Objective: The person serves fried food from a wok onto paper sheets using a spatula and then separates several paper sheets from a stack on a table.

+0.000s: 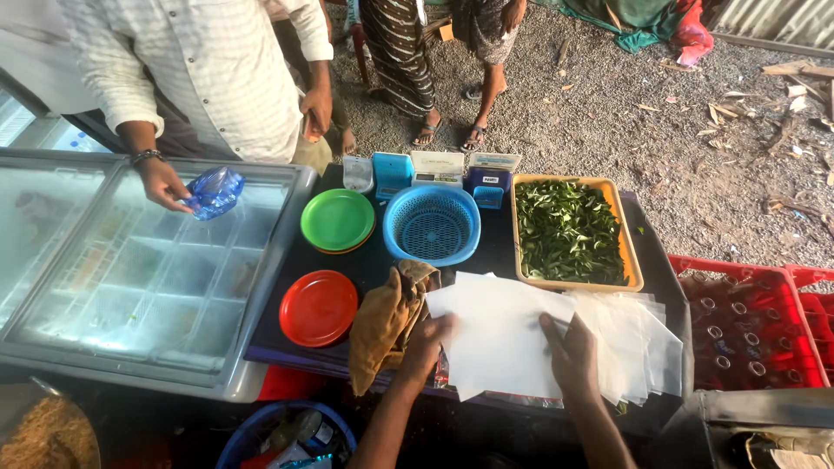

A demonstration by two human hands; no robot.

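**Both hands on white paper at stall table**

Nearest, bottom edge: blue bucket [261, 434] w/ packets inside, lower left; basin of brown grain [48, 439] in far-left corner. Metal box edge at lower right.

Left hand [430, 343] pinching left edge of top paper sheet [499, 334], fingers curled over it, thumb under. Right hand [569, 352] pressed flat on same sheet, fingers spread, not clenched. Sheet lying on front of black table [378, 260], slightly tilted, overlapping a stack of more white sheets [638, 343] fanned out to the right. Brown cloth [387, 317] bunched just left of left hand, touching the paper's corner.

Mid table: red plate [319, 307] left of cloth; green plate [338, 220] behind it, stacked on another. Blue basket [432, 224] centre, upright. Yellow tray [630, 260] full of green leaves [565, 230] just behind the paper stacks. Small boxes & a scale along far table edge.

Left side: glass-top freezer [148, 278], lid shut. Right side: red crate [747, 326] of bottles, beside table.

Farther: another person in checked shirt, hand [165, 184] holding blue plastic bag [215, 191] over freezer lid. Beyond, gravel ground [695, 130], sandalled feet of others standing.
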